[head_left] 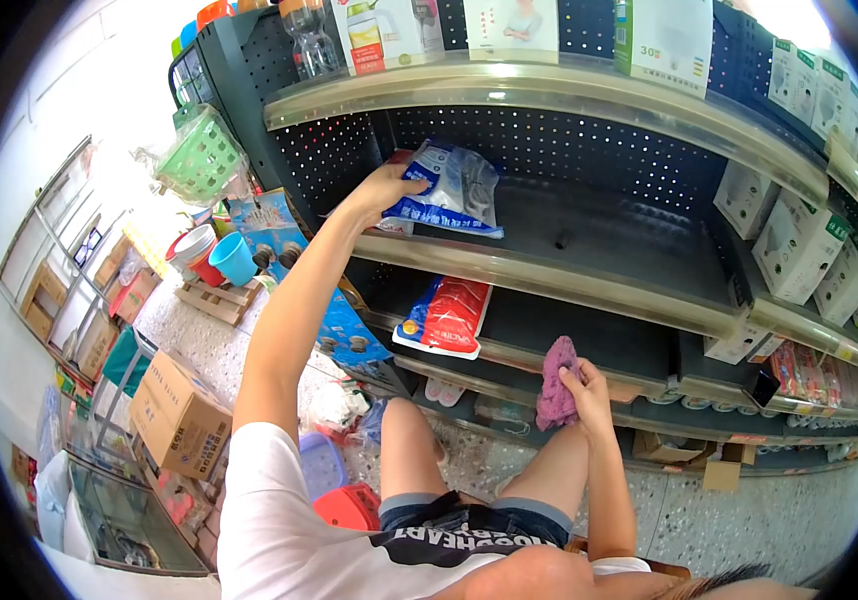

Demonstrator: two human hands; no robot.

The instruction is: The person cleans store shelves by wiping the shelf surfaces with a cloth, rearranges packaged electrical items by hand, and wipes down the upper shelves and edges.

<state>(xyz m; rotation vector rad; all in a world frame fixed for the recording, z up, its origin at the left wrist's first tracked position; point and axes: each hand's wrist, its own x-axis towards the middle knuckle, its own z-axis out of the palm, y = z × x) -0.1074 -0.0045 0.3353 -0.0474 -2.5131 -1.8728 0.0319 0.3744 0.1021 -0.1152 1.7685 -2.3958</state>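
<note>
My left hand (391, 190) reaches to the left end of the middle shelf (609, 245). Its fingers are closed on the edge of a blue and clear plastic package (446, 192) with white contents. Part of another package, reddish, shows behind that hand. In my right hand (586, 392) is a crumpled purple cloth (556, 385), pinched between thumb and fingers in front of the lower shelves. A red and white package (447, 316) lies on the shelf below, overhanging its front edge.
Boxed goods (661, 45) stand on the upper shelf, and white boxes (799, 245) fill the right-hand unit. On the floor to the left are a cardboard box (179, 412), a blue bucket (232, 258) and a red plastic container (349, 507). A green basket (199, 155) hangs beside the rack.
</note>
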